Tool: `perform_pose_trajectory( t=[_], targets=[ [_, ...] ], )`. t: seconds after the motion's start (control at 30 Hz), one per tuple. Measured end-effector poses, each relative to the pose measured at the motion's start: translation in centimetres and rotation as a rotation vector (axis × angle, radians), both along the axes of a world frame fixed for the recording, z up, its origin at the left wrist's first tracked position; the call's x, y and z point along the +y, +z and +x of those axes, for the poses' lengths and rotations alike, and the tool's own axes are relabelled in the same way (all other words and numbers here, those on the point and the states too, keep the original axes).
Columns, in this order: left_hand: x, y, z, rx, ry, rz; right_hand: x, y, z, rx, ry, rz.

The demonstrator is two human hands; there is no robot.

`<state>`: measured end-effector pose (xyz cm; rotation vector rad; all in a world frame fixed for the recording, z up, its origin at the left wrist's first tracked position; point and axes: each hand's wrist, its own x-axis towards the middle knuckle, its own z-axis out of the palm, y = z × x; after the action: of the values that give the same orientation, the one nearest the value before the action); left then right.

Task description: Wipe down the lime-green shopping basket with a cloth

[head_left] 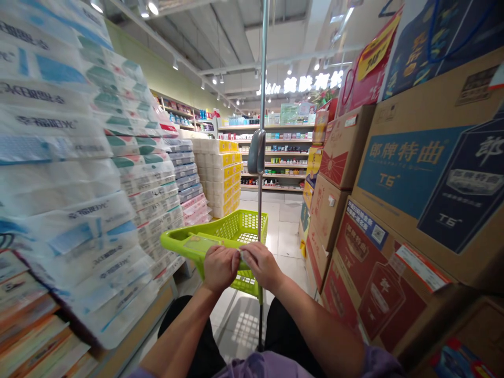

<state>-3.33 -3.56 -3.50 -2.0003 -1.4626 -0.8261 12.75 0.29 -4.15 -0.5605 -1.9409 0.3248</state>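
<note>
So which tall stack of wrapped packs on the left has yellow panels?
The farthest stack, past the green basket. Its yellow panels face the aisle; the nearer stacks show white, blue, green or pink.

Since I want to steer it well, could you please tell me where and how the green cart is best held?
Probably best by the near edge of the green cart, from the near side, palms down: it runs crosswise there, and the left hand and right hand close on it.
</note>
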Motion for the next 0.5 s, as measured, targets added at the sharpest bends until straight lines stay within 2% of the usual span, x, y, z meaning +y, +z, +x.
perform_pose_trajectory(
  t=[0.1,0.23,0.37,0.5],
  targets=[
    [0.0,-0.1,-0.1,0.010,0.007,-0.009,-0.6,-0.7,-0.3,0.027,-0.007,0.048],
    [-0.1,-0.1,-0.2,0.027,0.020,-0.021,0.0,-1.7,-0.2,0.127,-0.014,0.029],
    [-0.1,-0.2,-0.3,0.018,0.013,0.008,-0.4,-0.7,-0.7,0.097,-0.080,0.009],
    [-0.1,-0.3,-0.5,0.009,0.002,0.019,-1.4,-0.2,-1.4,0.039,-0.080,0.080]
  ],
)
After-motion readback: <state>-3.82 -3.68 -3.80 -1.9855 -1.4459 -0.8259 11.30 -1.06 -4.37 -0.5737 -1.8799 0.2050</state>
